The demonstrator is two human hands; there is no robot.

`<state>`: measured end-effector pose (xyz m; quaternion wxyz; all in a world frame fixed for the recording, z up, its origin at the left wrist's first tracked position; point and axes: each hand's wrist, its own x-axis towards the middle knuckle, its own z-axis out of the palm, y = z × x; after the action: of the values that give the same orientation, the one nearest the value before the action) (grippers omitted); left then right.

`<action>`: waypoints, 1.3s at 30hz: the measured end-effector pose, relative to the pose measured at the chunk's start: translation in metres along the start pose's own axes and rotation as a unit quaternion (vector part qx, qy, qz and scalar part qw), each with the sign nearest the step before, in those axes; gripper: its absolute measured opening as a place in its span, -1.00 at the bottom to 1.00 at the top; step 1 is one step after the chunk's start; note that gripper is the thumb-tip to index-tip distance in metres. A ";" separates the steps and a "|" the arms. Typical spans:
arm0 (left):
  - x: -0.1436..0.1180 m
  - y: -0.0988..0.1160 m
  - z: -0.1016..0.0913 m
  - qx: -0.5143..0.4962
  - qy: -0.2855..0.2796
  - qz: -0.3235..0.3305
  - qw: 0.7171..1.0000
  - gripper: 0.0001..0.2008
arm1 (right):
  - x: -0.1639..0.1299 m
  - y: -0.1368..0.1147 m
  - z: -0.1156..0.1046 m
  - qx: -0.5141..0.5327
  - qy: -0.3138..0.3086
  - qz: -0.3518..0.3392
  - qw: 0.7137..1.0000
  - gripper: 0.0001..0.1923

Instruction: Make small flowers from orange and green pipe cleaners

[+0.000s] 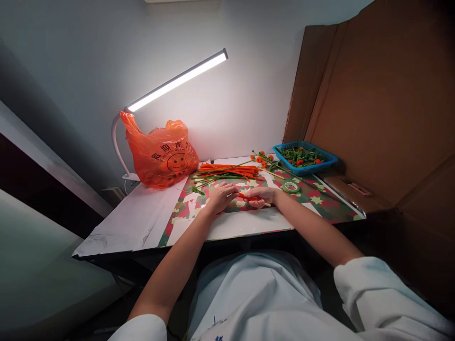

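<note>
My left hand [221, 196] and my right hand [261, 195] rest close together on a patterned mat [320, 201] on the table. Between them they hold a thin wooden stick with an orange pipe cleaner [249, 197] around it; the stick's tip pokes out to the right of my right hand. Just beyond my hands lies a pile of orange and green pipe cleaners [229, 172]. A roll of green tape [291, 187] lies right of my right hand.
An orange plastic bag [159, 154] stands at the back left under a lit desk lamp [177, 81]. A blue basket [304, 158] of green and orange pieces sits back right, with finished orange-bud stems [263, 160] beside it. Brown cardboard [373, 104] walls the right side.
</note>
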<state>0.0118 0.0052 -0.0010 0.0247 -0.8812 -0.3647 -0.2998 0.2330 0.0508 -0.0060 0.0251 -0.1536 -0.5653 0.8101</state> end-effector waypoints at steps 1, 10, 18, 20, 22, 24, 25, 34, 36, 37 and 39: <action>0.000 0.000 0.000 0.001 0.001 0.004 1.000 -0.65 | 0.000 0.000 0.000 -0.006 0.000 0.000 1.000 -0.79; 0.000 0.000 0.000 0.019 0.012 0.000 1.000 -0.62 | 0.001 -0.003 0.007 -0.023 0.005 -0.011 1.000 -0.80; 0.001 0.002 -0.001 0.033 0.023 -0.001 0.999 -0.63 | -0.001 -0.007 0.008 -0.030 -0.008 0.018 0.999 -0.71; 0.000 0.001 0.000 0.039 0.021 -0.001 0.999 -0.62 | -0.001 -0.008 0.009 -0.048 0.023 0.025 0.998 -0.67; 0.000 0.000 0.001 0.045 0.016 -0.008 0.999 -0.62 | 0.000 -0.009 0.012 -0.075 0.069 0.016 0.995 -0.64; -0.001 -0.002 0.001 0.047 0.007 -0.018 0.999 -0.62 | 0.000 -0.009 0.015 -0.112 0.112 -0.005 0.987 -0.60; -0.001 -0.003 0.002 0.047 0.003 -0.024 0.999 -0.62 | 0.001 -0.009 0.017 -0.133 0.130 -0.014 0.982 -0.59; -0.001 -0.006 0.004 0.033 -0.017 -0.081 0.996 -0.60 | 0.005 -0.014 0.031 -0.437 0.291 -0.043 0.850 -0.77; -0.001 -0.006 0.004 0.027 -0.021 -0.100 0.994 -0.59 | 0.008 -0.013 0.031 -0.490 0.317 -0.069 0.809 -0.78; -0.001 -0.006 0.004 0.025 -0.023 -0.107 0.994 -0.59 | 0.009 -0.012 0.031 -0.509 0.324 -0.083 0.793 -0.78; 0.000 -0.007 0.004 0.026 -0.024 -0.117 0.993 -0.58 | 0.010 -0.010 0.029 -0.536 0.333 -0.099 0.769 -0.77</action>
<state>0.0090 0.0107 -0.0053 0.0034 -0.8388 -0.4730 -0.2695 0.2138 0.0299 0.0104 0.2056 -0.3458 -0.8758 0.2666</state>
